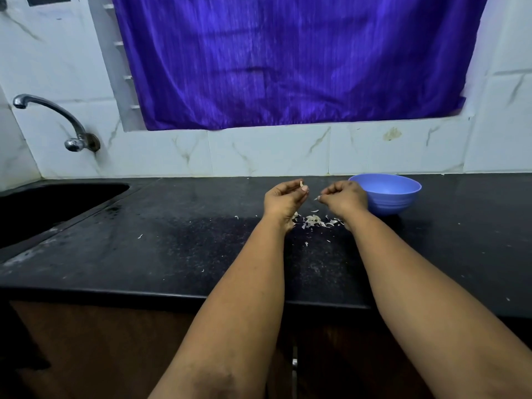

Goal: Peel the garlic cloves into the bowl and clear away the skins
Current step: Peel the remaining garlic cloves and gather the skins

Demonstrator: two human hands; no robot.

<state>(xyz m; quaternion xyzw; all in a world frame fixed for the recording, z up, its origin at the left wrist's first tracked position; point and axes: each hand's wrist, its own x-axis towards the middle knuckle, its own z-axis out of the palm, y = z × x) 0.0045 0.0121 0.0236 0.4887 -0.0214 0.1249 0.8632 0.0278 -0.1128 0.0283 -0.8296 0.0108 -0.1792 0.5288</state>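
Left hand (285,197) pinches a garlic clove (302,184); right hand (344,197) pinches a skin scrap (317,198) beside the bowl (385,194).

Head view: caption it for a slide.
Left hand pinches a garlic clove, right hand a skin, beside the blue bowl.

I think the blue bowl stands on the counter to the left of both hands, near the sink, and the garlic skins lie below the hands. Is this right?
Not quite. The head view shows the blue bowl on the counter to the right of both hands, far from the sink. The garlic skins do lie below the hands.
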